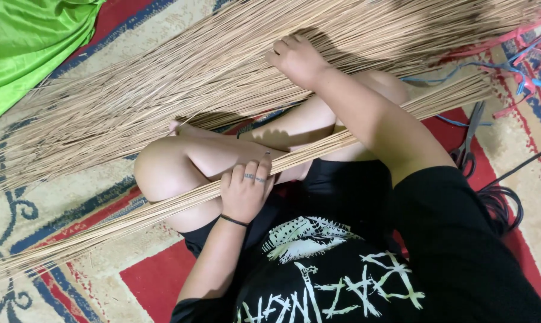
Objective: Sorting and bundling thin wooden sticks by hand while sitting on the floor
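A person sits on a patterned rug (162, 281) with bare knees bent up in the middle of the frame. The left hand (246, 191), just below the middle of the frame, is curled around a thin bundle of sticks (133, 218). Its fingers are bent over the top of the bundle and the bundle lies across the person's legs. This bundle is long and straight. It runs from the lower left corner of the frame up to the right side, past the knees. The right hand (297, 60) is higher up, near the top middle of the frame. It rests on a big loose pile of sticks (162, 90), with its fingers bent down into the sticks. I cannot tell if it has any sticks pinched between the fingers. The big pile spreads like a fan from the upper right of the frame out to the left edge, so its sticks lie nearly the same way as the thin bundle. The pile sits above the knees in the picture, farther from the body, so the right hand is the nearer one to it. A shiny green cloth (25, 42) is in the upper left corner. Scissors (471, 134) lie on the rug at the right, near some pink and blue ribbons (521, 60).
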